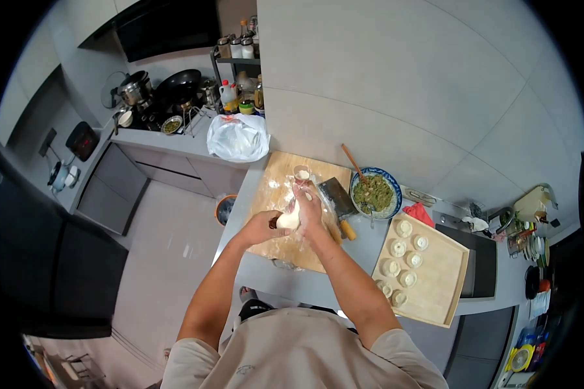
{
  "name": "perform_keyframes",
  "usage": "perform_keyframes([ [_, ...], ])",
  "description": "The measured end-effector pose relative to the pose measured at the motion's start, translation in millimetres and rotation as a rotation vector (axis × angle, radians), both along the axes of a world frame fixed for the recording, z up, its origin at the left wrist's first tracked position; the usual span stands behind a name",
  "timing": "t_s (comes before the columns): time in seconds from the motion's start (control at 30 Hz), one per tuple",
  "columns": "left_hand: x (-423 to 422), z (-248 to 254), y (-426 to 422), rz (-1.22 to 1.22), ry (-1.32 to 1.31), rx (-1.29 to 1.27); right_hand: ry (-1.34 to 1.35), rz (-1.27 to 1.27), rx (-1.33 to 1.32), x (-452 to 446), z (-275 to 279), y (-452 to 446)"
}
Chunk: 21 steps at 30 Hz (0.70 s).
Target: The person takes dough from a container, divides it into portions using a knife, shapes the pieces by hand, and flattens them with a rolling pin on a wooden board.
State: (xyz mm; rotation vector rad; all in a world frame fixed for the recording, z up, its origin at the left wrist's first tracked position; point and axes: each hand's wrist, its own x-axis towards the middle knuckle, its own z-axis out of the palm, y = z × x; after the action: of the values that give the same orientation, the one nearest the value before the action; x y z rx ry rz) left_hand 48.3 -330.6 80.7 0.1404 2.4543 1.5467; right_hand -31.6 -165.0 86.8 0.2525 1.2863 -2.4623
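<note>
A pale lump of dough (289, 220) is held between my two hands above a floured wooden board (282, 170). My left hand (261, 228) grips its left end, with the fingers curled. On the other side, my right hand (309, 211) closes round the dough, its fingers pointing away from me. Just beyond the right hand stands a small cup with white powder (302, 174). A wide-bladed cleaver (337, 196) lies on the right of the board, and a wooden handle (348, 229) shows below it.
A blue-rimmed bowl (396, 183) of green filling holds a wooden-handled utensil and a spoon. Right of it, a wooden tray (438, 305) carries several round dough pieces (407, 278). A white plastic bag (239, 138) sits at the back left, near the stove and bottles. The wall rises behind the counter.
</note>
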Motion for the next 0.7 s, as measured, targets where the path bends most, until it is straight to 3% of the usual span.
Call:
perform_keyframes([
  [0.03, -2, 8, -3, -0.012, 0.004, 0.001, 0.004, -0.012, 0.001, 0, 4, -4],
  [0.1, -3, 14, -7, -0.041, -0.308, 0.403, 0.063, 0.045, -0.048, 5, 5, -12],
  [0.17, -10, 11, -12, -0.044, -0.332, 0.39, 0.092, 0.081, 0.055, 3, 6, -26],
  [0.23, -17, 1, -16, -0.056, -0.365, 0.37, 0.379, -0.058, 0.112, 2, 1, -40],
  [0.3, -14, -15, -17, 0.073, 0.051, -0.109, 0.51, -0.186, 0.228, 7, 2, -51],
  [0.33, -13, -22, -19, 0.053, 0.045, -0.103, 0.433, -0.123, 0.294, 12, 3, -50],
  [0.4, -15, -27, -26, -0.069, 0.096, 0.236, 0.219, -0.061, 0.399, 18, 5, -54],
  [0.43, -15, -26, -32, -0.083, 0.082, 0.243, 0.204, -0.074, 0.406, 23, 4, -57],
  [0.5, -26, -22, -44, -0.265, -0.418, 0.264, 0.17, -0.12, 0.326, 24, -1, -59],
  [0.53, -25, -20, -43, -0.279, -0.421, 0.269, 0.136, -0.202, 0.231, 23, -5, -61],
  [0.57, -25, -18, -38, -0.153, -0.33, 0.153, 0.136, -0.215, 0.237, 20, -10, -64],
  [0.6, -25, -13, -34, -0.027, -0.236, 0.037, 0.243, -0.38, 0.226, 18, -12, -70],
  [0.63, -23, -9, -29, -0.038, -0.239, 0.041, 0.277, -0.431, 0.235, 19, -14, -70],
  [0.7, -18, -2, -23, 0.037, 0.088, -0.359, 0.346, -0.534, 0.256, 21, -16, -69],
])
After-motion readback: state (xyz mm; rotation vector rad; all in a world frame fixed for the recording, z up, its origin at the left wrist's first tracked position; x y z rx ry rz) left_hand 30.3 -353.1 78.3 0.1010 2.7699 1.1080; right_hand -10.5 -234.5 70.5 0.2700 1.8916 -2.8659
